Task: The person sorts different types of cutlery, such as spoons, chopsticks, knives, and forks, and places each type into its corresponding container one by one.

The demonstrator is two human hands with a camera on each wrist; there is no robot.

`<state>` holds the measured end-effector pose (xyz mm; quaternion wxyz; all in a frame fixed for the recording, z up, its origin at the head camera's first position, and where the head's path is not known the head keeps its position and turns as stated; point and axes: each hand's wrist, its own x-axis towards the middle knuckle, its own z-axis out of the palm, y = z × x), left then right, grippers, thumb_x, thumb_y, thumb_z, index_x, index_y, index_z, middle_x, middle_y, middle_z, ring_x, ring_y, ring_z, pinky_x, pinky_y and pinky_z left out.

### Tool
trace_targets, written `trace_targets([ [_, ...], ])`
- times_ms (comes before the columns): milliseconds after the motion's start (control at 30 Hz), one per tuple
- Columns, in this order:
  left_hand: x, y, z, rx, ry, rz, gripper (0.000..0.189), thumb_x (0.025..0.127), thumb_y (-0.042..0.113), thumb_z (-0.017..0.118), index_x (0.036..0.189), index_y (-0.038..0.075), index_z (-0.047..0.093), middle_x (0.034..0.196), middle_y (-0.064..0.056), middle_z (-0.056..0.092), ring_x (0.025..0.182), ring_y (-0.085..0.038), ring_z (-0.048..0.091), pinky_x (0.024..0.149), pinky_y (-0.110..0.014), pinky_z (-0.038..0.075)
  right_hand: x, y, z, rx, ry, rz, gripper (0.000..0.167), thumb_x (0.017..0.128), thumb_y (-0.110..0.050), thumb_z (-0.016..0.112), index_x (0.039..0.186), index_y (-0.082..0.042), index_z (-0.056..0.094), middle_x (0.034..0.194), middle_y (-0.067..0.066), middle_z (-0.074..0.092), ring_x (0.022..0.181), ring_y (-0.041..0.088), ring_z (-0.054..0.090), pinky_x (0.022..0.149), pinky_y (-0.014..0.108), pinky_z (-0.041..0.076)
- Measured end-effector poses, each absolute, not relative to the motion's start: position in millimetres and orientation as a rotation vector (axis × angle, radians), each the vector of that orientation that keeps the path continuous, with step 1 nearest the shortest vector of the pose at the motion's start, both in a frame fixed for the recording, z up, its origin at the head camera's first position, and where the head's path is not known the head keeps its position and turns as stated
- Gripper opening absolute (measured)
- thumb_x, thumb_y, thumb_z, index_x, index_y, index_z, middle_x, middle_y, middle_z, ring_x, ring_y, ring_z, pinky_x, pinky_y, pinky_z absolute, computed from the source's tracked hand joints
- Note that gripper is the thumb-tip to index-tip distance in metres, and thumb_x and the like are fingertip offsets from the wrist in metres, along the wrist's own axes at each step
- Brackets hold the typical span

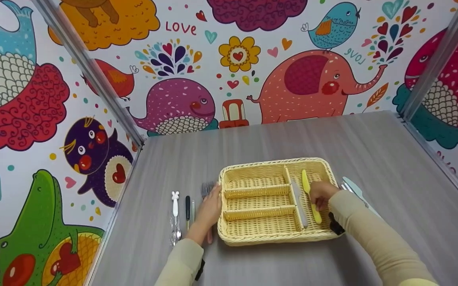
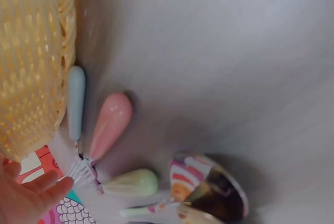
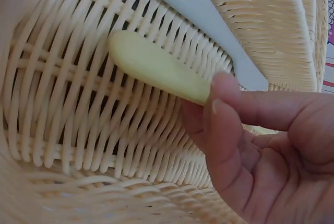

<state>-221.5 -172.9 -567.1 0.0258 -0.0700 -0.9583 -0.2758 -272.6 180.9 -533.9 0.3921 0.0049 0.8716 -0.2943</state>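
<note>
Basket (image 1: 270,240): one is sitting on the table (image 1: 276,264), showing four compartments.
Yellow knife (image 3: 156,68): one is lying in the right-edge compartment.
Right hand (image 1: 321,194): fingers and thumb are pinching this knife.
Gray knife (image 1: 300,204): one is lying alongside.
Left hand (image 1: 210,208): relaxed fingers are resting at the basket's left edge.
Rabbit spoon (image 1: 175,206): one is lying beyond that edge.

On the cartoon-printed back wall (image 1: 209,59) ahead of you, you can read the red word "LOVe" (image 1: 181,28) in hand-drawn letters, the last one lowercase; it sits to the right of an orange cloud (image 1: 133,24) and just above and left of a mint heart (image 1: 210,37). Farther right on the same wall you can make out the same word as green mirrored lettering (image 1: 355,56), running backwards on a slant above the trunk of the coral elephant (image 1: 300,95)
</note>
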Motion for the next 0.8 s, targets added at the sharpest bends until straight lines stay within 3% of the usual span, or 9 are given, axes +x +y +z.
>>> trace_targets([
  [200, -222, -173, -567, -0.191, -2.977, -0.864, 0.042, 0.100, 0.025, 0.031, 0.138, 0.010, 0.039, 0.146, -0.008, 0.034, 0.127, -0.033, 0.040, 0.105, -0.045, 0.032, -269, 181, -529, 0.010, 2.255, -0.721, 0.013, 0.077, 0.011, 0.050, 0.071, 0.014, 0.061, 0.045, 0.006, 0.054, 0.041, 0.011, 0.054, 0.046, 0.022, 0.050],
  [433, -221, -173, -567, -0.231, -2.961, -0.841, 0.040, 0.099, 0.019, 0.032, 0.137, 0.006, 0.039, 0.145, -0.012, 0.034, 0.126, -0.035, 0.040, 0.104, -0.048, 0.033, -263, 183, -526, 0.068, 2.258, -0.795, 0.016, 0.076, 0.009, 0.049, 0.069, 0.015, 0.062, 0.042, 0.006, 0.051, 0.036, 0.013, 0.051, 0.038, 0.023, 0.046],
  [700, -221, -173, -567, -0.229, -2.953, -0.847, 0.040, 0.099, 0.020, 0.032, 0.136, 0.006, 0.040, 0.145, -0.012, 0.035, 0.126, -0.035, 0.041, 0.104, -0.049, 0.032, -262, 184, -526, 0.068, 2.252, -0.838, 0.016, 0.076, 0.006, 0.051, 0.075, 0.018, 0.062, 0.042, 0.008, 0.052, 0.037, 0.014, 0.051, 0.038, 0.025, 0.046],
  [800, -221, -174, -567, -0.247, -2.958, -0.875, 0.040, 0.100, 0.019, 0.031, 0.137, 0.005, 0.039, 0.146, -0.013, 0.033, 0.128, -0.033, 0.038, 0.106, -0.049, 0.029, -265, 185, -525, 0.030, 2.282, -0.812, 0.021, 0.079, 0.002, 0.050, 0.081, 0.022, 0.057, 0.048, 0.014, 0.057, 0.041, 0.018, 0.055, 0.044, 0.031, 0.051],
])
